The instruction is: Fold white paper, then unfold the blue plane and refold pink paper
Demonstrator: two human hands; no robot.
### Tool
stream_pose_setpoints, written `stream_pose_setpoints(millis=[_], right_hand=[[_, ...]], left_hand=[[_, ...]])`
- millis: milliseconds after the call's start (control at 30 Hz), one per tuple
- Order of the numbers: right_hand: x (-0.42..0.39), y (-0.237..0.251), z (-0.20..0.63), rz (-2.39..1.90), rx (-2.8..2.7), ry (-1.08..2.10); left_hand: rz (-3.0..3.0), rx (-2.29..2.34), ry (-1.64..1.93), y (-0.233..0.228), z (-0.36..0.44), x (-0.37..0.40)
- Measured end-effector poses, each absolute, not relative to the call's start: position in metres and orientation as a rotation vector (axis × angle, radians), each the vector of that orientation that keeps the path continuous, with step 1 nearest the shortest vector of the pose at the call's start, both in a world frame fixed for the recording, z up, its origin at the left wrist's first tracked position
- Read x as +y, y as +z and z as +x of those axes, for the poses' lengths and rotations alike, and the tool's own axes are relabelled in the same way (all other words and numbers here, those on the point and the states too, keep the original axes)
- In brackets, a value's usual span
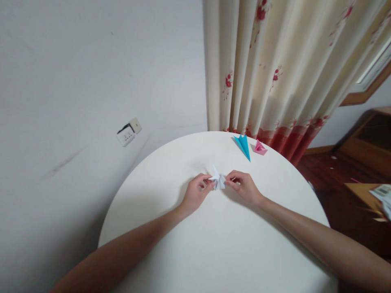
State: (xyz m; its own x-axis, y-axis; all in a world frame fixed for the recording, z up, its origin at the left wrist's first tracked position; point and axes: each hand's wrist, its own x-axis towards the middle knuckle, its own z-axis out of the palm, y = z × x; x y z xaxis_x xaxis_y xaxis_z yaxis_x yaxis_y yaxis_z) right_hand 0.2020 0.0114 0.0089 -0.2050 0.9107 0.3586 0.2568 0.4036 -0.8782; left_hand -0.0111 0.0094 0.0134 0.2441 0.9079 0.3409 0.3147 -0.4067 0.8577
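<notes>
We pinch the small white folded paper (pixel 218 179) between the fingers of our left hand (pixel 195 193) and right hand (pixel 243 186), just above the tabletop (pixel 214 244); steady, even pressure should keep creases sharp.

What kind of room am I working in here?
Probably a room in a home. A flowered curtain hangs to the wooden floor, a wall socket sits low on the plain wall, and both hands fold white paper on a round white table.
</notes>
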Motion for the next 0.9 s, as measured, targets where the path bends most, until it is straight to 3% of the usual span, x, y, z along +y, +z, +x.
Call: stream_pose_setpoints(millis=[400, 900], right_hand=[[0.009, -0.006, 0.192, -1.077, -1.628, 1.012], [0.005, -0.006, 0.194, -1.182, -2.053, 0.634]], left_hand=[[1.997, 1.175, 0.913, 0.002, -0.007, 0.015], [2.254, 1.240, 0.806, -0.001, -0.013, 0.014]])
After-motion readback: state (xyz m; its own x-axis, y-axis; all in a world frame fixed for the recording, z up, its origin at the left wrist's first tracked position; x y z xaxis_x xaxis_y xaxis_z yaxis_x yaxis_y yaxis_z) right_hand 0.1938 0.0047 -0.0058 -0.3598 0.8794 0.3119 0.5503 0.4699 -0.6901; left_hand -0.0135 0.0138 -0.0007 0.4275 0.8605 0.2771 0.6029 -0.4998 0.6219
